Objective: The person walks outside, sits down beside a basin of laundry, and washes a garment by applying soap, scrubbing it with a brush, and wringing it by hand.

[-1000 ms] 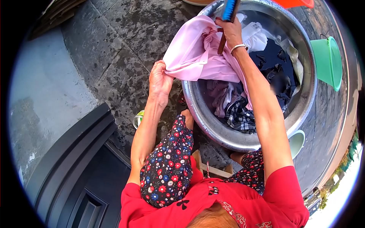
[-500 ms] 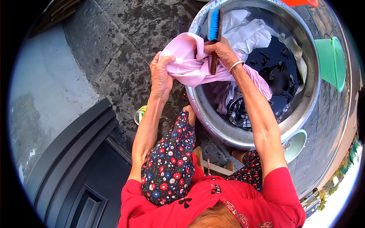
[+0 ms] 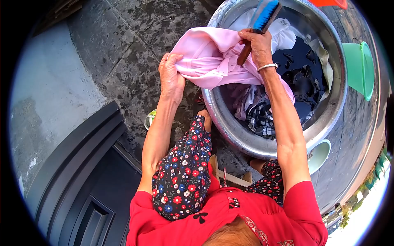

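A pink garment [image 3: 205,53] is stretched between my hands, over the left rim of a large metal basin [image 3: 262,151]. My left hand [image 3: 171,76] grips its left edge. My right hand [image 3: 258,46] is closed around the wooden handle of a brush [image 3: 266,15] with blue bristles, which point up and away. The fingers of that hand also seem to touch the garment's right part. In the basin's dark water lie a white garment [image 3: 283,35], a black-and-white checked cloth [image 3: 260,119] and dark cloth [image 3: 303,82].
A green bucket [image 3: 359,67] stands right of the basin, and a pale green bowl [image 3: 319,156] at its lower right. Part of a red container [image 3: 330,3] shows at the top. A small can [image 3: 150,119] is on the floor near my left forearm. A wooden stool [image 3: 234,177] is beneath me.
My right hand and the brush have moved up and to the right, and the brush is now tilted. The pink garment is spread wider. My left hand has shifted slightly left.
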Available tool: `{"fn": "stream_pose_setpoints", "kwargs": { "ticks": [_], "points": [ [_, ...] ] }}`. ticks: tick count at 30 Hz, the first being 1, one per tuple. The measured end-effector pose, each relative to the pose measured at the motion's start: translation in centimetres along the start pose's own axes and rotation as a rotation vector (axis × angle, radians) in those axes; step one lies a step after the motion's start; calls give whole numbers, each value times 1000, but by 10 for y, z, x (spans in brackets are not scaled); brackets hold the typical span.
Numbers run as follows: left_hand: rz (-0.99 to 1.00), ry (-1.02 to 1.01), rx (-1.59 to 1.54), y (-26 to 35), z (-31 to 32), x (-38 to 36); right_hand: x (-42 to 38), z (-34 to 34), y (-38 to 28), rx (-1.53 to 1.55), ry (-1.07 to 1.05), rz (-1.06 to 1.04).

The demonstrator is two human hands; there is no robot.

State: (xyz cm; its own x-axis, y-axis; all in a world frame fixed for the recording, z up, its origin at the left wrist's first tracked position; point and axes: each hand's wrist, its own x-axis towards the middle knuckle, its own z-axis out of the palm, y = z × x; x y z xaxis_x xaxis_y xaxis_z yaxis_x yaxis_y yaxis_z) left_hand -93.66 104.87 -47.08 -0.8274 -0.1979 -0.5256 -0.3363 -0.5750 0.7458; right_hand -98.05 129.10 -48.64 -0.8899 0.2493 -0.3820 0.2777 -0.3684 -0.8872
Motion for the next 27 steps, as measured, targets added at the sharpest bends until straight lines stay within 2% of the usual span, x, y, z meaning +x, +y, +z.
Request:
{"fn": "stream_pose_setpoints", "kwargs": {
  "ticks": [5, 7, 8, 11, 12, 13, 17, 19, 21, 22, 23, 26, 27],
  "points": [
    [-35, -22, 23, 4, 11, -3, 39, -6, -43, -228, -59, -270],
    [-27, -30, -8, 2, 17, -3, 54, -1, -50, -469, -143, -368],
    [-36, -58, -11, 2, 19, -2, 45, 25, -70, -495, -62, -302],
    [-129, -138, -12, 10, 19, -1, 55, 53, -69, -728, -96, -743],
    [-208, -160, 13, 12, 24, -2, 59, 60, -62, -682, -114, -759],
    [-289, -182, 39, 14, 29, -4, 63, 62, -57, -770, -113, -757],
    [-253, -157, 144, 0, 21, 3, 65, 75, -35, -781, -131, -752],
    [-225, -127, 85, -5, 20, 4, 69, 75, -27, -793, -123, -759],
    [-155, -84, 19, -6, 23, 1, 61, 79, -41, -689, -13, -617],
    [-160, -64, 36, -5, 25, -1, 51, 70, -59, -397, -166, -230],
    [-160, -59, 29, -7, 24, -2, 58, 63, -56, -506, -73, -477],
    [-139, -78, 33, -8, 25, -1, 39, 40, -68, -588, -117, -462],
    [-130, -69, 36, -8, 27, 0, 28, 32, -52, -637, -153, -627]
  ]
}}
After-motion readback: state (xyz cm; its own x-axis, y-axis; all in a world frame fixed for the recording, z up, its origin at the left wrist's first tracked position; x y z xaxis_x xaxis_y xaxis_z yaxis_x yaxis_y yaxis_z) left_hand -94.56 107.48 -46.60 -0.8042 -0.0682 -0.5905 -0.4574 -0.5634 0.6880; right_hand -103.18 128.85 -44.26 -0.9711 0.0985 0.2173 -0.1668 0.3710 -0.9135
